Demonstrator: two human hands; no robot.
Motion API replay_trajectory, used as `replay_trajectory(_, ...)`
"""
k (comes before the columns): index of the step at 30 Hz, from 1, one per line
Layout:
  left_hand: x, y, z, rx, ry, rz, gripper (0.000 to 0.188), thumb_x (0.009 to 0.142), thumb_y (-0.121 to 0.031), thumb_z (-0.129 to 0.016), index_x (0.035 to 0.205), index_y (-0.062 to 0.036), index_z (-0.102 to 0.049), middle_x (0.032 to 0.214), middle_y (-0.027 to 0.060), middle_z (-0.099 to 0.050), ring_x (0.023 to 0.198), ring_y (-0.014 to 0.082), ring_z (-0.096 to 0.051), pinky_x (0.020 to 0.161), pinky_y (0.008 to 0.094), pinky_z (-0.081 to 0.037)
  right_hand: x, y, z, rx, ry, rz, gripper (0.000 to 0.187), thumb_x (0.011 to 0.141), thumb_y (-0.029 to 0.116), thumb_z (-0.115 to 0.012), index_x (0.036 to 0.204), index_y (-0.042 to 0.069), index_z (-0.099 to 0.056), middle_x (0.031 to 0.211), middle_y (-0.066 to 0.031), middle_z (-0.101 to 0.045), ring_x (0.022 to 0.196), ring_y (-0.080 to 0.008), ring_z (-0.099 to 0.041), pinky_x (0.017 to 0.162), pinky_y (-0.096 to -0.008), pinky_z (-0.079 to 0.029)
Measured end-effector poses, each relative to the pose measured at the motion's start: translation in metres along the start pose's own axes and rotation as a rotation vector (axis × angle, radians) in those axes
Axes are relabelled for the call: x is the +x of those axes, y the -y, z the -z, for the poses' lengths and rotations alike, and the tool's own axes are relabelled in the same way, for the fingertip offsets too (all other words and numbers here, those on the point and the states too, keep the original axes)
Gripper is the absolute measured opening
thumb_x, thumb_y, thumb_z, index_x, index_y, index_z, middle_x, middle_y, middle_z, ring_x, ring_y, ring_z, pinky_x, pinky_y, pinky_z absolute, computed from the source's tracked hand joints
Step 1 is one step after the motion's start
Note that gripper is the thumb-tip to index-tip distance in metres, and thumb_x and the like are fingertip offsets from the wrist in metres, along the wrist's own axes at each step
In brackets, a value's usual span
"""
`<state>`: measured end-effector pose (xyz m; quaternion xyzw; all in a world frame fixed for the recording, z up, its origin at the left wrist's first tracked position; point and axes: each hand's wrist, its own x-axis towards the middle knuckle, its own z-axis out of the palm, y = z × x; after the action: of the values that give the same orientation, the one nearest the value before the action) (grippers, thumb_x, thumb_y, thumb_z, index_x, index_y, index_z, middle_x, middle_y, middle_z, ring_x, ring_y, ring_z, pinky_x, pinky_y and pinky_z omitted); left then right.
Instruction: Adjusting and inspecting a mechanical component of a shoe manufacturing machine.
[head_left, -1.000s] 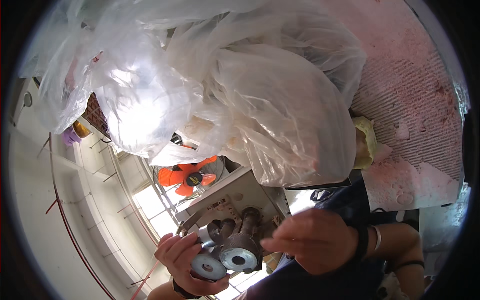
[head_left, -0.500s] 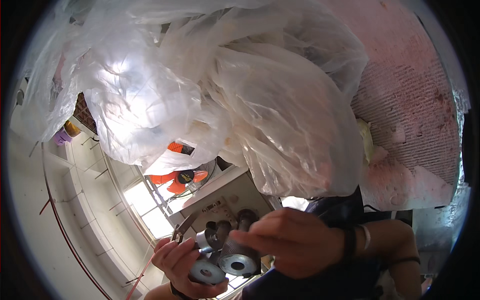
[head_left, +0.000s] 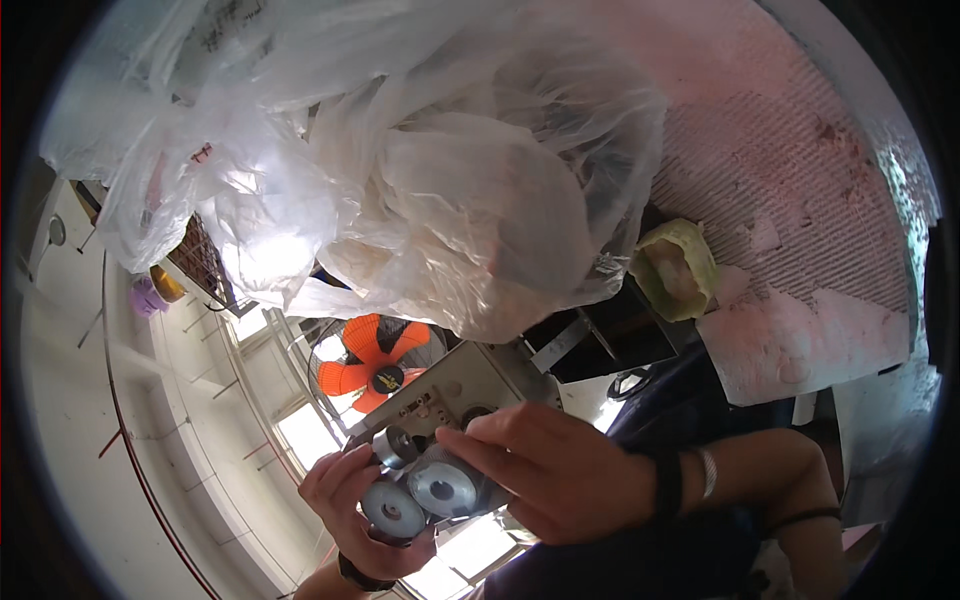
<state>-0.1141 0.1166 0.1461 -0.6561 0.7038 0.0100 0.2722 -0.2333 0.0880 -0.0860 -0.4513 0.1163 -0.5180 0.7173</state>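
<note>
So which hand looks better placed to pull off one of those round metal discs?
Probably the right hand: its fingers already rest on the round grey metal discs, while the left hand cradles them from below.

Left hand [head_left: 362, 512]: coming up from the lower edge, palm turned toward the camera, fingers curling around the underside of the metal part [head_left: 425, 485] and cupping it.
Left wrist: wearing a dark band, sitting just below the metal part.
Right hand [head_left: 560, 480]: reaching in from the right, lying over the right side of the metal part, back of the hand facing the camera.
Right fingers [head_left: 478, 447]: stretching leftward, tips pressing on the top of the metal part.
Right wrist: wearing a dark band and a pale bangle, forearm bare, running off to the right of the metal part.
</note>
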Motion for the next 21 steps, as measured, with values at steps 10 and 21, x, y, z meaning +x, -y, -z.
replay_trajectory(10,0.005,-0.007,-0.001,-0.140,-0.072,0.043,0.064,0.072,-0.046,-0.070,0.113,0.0009,-0.054,0.120,0.0205,-0.055,0.110,0.0342,-0.047,0.093,0.0454,-0.039,-0.012,0.005,0.002,-0.175,-0.082,0.111,0.074,0.065,0.002,-0.061,0.138,-0.003,-0.046,0.109,-0.0119,-0.052,0.096,-0.0281,-0.055,0.084,-0.0385,-0.047)
replay_trajectory(21,0.043,-0.036,0.034,0.432,0.114,-0.064,0.056,0.055,-0.043,-0.084,0.075,-0.0097,-0.044,0.070,0.0043,-0.047,0.064,0.0248,-0.050,0.054,0.0386,-0.041,-0.021,0.003,-0.006,-0.186,-0.206,0.172,0.072,0.067,0.002,-0.062,0.136,-0.005,-0.045,0.110,-0.0136,-0.052,0.093,-0.0295,-0.054,0.085,-0.0402,-0.046)
